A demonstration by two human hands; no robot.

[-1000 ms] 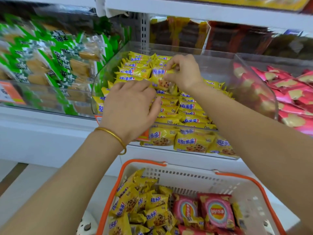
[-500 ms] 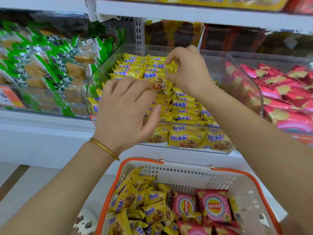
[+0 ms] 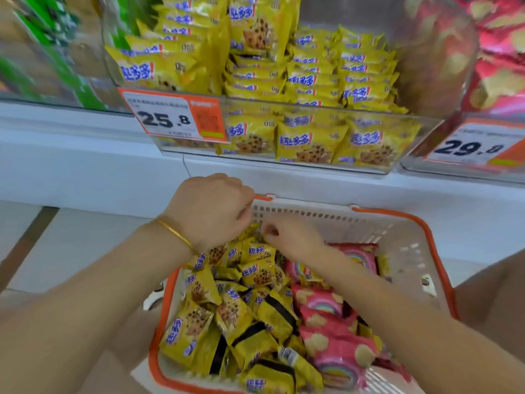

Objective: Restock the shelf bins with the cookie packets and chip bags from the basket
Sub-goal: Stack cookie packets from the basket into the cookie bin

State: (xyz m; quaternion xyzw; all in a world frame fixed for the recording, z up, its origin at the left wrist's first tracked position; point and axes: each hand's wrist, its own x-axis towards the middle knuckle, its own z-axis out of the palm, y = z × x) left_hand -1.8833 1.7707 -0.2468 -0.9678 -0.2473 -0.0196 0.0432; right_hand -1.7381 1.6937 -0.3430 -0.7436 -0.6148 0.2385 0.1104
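- Two hands work the far-left corner of the basket (image 3: pixel 312 216) in the head view, which stands on the floor just below the shelf, probably so each reach up is short.
- Left hand (image 3: pixel 210 211) dips knuckles-up into the cookie packets (image 3: pixel 255 308). Its fingers curl down out of sight, so I cannot tell whether it grips anything.
- Right hand (image 3: pixel 287 234) is beside it, thumb and curled fingers pinching the edge of a yellow packet, apparently gathering a bunch.
- Cookie packets fill the basket's left half and the chip bags (image 3: pixel 326 317) lie along the right, untouched. Sorting by colour lets one bin be finished first.
- Directly above, the clear cookie bin (image 3: pixel 312 105), tagged 25.8 (image 3: pixel 173 118), holds matching packets in rows, with room on top for more.
- Pink bags show in the bin (image 3: pixel 443 81) to the right, likely the chips' destination.
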